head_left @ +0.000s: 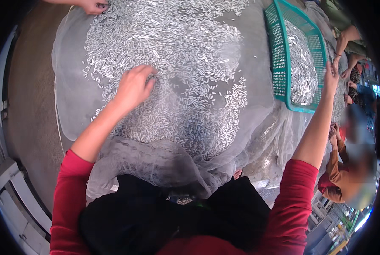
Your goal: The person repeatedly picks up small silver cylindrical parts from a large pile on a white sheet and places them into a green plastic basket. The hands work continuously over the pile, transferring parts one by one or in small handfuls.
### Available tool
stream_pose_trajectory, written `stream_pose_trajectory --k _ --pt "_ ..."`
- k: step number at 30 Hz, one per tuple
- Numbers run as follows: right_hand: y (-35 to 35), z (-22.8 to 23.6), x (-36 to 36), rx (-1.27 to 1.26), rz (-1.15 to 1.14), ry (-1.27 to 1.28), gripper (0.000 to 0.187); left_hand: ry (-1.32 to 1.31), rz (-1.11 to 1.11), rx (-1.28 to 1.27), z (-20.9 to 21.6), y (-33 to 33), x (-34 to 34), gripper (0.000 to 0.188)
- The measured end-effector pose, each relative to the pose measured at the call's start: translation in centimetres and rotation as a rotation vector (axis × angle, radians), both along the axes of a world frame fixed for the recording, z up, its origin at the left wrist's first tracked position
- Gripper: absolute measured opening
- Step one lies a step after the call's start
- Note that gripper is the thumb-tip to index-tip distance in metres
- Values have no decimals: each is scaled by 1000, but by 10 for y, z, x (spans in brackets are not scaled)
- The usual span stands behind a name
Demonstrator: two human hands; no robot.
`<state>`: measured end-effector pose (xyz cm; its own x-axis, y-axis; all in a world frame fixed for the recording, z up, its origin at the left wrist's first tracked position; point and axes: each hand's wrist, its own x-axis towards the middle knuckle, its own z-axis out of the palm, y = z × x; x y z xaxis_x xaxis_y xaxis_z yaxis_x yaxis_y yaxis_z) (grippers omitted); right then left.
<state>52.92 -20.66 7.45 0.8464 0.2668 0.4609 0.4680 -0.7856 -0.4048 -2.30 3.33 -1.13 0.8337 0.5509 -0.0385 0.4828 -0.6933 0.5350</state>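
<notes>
Small silvery-white rod-shaped pieces (pixel 126 46) lie spread in a thick layer over a pale mesh sheet (pixel 73 97). My left hand (pixel 135 87) is low over the pieces, its fingers bent and the thumb apart from them. I see nothing held in it. On the right, a green plastic basket (pixel 279 63) with perforated sides stands tilted. Longer silvery strips (pixel 301 68) fill much of it. My right hand (pixel 331 78) reaches to the basket's right rim and appears to grip it; part of the fingers is hidden.
Another person's hand (pixel 94 6) touches the pieces at the far left. Bunched mesh (pixel 156 163) lies before my lap. More people sit along the right, one in an orange-brown sleeve (pixel 335 178). A pale metal frame (pixel 22 199) stands at the left edge.
</notes>
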Motion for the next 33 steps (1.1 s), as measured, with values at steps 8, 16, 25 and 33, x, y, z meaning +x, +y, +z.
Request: stream_pose_trajectory --k 8,16,25,33 --pt "76 -118 -292 -191 959 312 24 26 20 99 -51 22 2 29" --pt "134 -145 -440 -547 1167 481 36 -17 -196 35 -57 9 -32 30" --pt "146 -126 -414 -465 1065 730 6 -112 -151 -308 -27 23 -85 24" --pt "190 -156 -467 -754 853 391 15 -48 295 -227 -38 40 -108 19"
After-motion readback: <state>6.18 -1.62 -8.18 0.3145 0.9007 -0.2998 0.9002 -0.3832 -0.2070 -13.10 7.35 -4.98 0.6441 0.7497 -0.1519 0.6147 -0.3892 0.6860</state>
